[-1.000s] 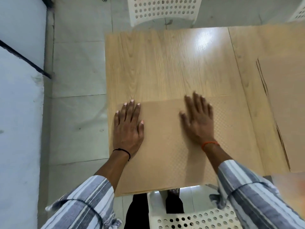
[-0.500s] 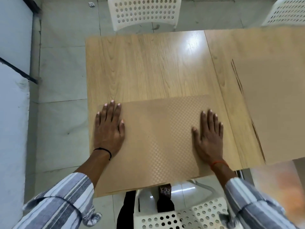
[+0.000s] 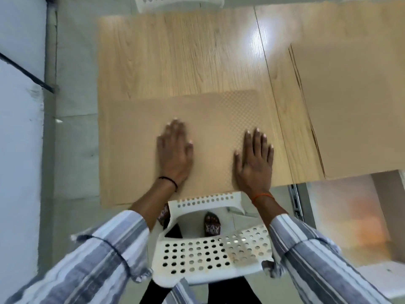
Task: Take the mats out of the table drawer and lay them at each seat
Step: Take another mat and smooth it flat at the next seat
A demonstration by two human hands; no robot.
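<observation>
- Wooden table (image 3: 175,55) carried a tan mat (image 3: 135,137) at its 6 o'clock edge.
- Left hand (image 3: 175,154) and right hand (image 3: 255,163) lay flat on it, fingers spread, gripping nothing.
- White chair (image 3: 208,257) stood below; stacked mats (image 3: 355,106) lay at 3 o'clock.

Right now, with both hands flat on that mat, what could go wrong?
1. The mat reaches the table's near edge, so pulling back with the left hand or right hand might slide it off.
2. The stack of mats on the right sticks out past the table edge, above the open drawer; a bump could tip it.
</observation>
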